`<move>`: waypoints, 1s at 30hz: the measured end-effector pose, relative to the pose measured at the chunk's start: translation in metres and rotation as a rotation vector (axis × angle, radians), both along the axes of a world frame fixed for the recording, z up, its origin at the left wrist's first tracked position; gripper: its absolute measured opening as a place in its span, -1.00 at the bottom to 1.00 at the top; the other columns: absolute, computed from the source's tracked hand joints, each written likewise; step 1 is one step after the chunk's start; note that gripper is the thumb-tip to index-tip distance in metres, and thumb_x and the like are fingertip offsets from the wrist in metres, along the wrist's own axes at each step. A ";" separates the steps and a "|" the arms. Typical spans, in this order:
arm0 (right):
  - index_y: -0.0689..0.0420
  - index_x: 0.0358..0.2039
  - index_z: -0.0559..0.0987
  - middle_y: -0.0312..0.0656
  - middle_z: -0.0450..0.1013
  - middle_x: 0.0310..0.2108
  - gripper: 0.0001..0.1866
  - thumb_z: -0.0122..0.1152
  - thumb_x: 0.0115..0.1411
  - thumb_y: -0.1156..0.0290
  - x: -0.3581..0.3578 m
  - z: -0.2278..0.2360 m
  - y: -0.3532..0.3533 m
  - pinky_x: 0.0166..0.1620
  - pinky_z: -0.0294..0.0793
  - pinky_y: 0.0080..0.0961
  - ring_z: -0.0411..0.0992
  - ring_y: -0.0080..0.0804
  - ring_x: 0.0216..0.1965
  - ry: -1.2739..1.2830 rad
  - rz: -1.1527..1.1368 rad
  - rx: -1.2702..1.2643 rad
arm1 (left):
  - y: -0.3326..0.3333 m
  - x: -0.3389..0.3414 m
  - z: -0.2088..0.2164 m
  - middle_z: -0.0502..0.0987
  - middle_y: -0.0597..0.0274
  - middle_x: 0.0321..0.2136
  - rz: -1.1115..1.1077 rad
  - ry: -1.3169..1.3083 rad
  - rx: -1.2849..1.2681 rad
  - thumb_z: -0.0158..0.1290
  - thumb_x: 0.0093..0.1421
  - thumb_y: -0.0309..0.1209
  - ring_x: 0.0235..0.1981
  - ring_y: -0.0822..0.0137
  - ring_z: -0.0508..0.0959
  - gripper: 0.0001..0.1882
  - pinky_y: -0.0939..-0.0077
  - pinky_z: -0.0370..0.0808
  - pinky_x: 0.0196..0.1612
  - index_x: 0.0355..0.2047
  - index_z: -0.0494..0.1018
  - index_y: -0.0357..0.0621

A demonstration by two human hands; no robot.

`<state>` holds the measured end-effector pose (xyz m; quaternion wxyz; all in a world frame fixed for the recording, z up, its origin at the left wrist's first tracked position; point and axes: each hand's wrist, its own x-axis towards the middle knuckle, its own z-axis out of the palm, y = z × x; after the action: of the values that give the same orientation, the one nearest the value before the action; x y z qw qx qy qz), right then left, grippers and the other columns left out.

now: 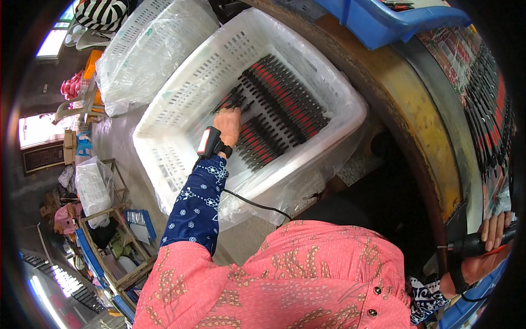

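My left hand (229, 123) reaches down into a white perforated plastic basket (159, 137) lined with clear film. Its fingers close on a small bunch of slender black-and-red tools (233, 100); their exact kind is too small to tell. Rows of the same black-and-red pieces (285, 98) lie side by side on the basket's bottom, with another row (257, 142) just beside my wrist. At the far right edge, my right hand (493, 230) is wrapped around a black electric screwdriver (468, 244), its thin metal bit pointing left.
A worn curved bench edge (422, 131) runs along the right. On the bench are many more black-and-red pieces (487, 109) and a blue plastic bin (378, 24). Another film-wrapped white basket (159, 49) stands behind. A wooden frame (126, 263) holding clutter is at left.
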<state>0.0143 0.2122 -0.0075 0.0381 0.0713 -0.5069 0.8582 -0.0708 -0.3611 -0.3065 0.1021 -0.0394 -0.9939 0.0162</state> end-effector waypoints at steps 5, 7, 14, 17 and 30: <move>0.10 -0.25 0.18 -0.35 0.14 -0.59 -0.82 -0.04 0.30 0.36 0.000 0.000 0.000 -0.39 0.30 -0.59 0.18 -0.57 -0.61 0.007 0.019 -0.003 | 0.006 0.009 0.003 0.50 0.10 -0.54 0.043 -0.058 0.136 -0.01 -0.04 -0.51 -0.42 0.00 0.51 -0.87 0.17 0.44 -0.39 -0.45 0.49 -0.08; 0.10 -0.25 0.18 -0.35 0.14 -0.59 -0.81 -0.03 0.29 0.35 0.001 -0.001 0.001 -0.40 0.29 -0.60 0.18 -0.58 -0.61 -0.002 0.008 -0.009 | 0.004 0.010 0.002 0.51 0.09 -0.51 0.089 -0.157 0.263 -0.01 -0.03 -0.51 -0.41 -0.02 0.51 -0.83 0.16 0.44 -0.37 -0.41 0.53 -0.05; 0.14 -0.26 0.21 -0.35 0.12 -0.62 -0.79 0.01 0.27 0.34 0.002 0.001 -0.001 -0.41 0.26 -0.65 0.17 -0.59 -0.62 -0.029 -0.048 -0.016 | -0.001 0.010 -0.001 0.50 0.04 -0.47 0.099 -0.129 0.389 0.03 -0.02 -0.49 -0.38 -0.03 0.50 -0.85 0.13 0.42 -0.33 -0.41 0.55 -0.05; 0.09 -0.25 0.18 -0.33 0.13 -0.58 -0.84 -0.05 0.30 0.37 0.002 0.002 -0.001 -0.39 0.29 -0.58 0.17 -0.55 -0.60 -0.017 0.007 -0.026 | 0.003 0.011 -0.002 0.49 0.03 -0.48 0.151 -0.051 0.357 0.04 -0.02 -0.48 -0.37 -0.04 0.50 -0.88 0.14 0.42 -0.33 -0.44 0.55 -0.07; 0.11 -0.24 0.18 -0.33 0.13 -0.54 -0.84 -0.05 0.27 0.47 0.003 -0.002 0.001 -0.37 0.27 -0.60 0.16 -0.56 -0.58 -0.001 0.018 -0.032 | -0.006 0.007 -0.007 0.47 -0.01 -0.46 0.204 0.064 0.301 -0.02 -0.01 -0.51 -0.36 -0.07 0.48 -0.84 0.11 0.42 -0.29 -0.40 0.52 -0.12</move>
<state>0.0177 0.2128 -0.0090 0.0313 0.0749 -0.4923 0.8666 -0.0635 -0.3675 -0.3131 0.1363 0.0779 -0.9801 -0.1212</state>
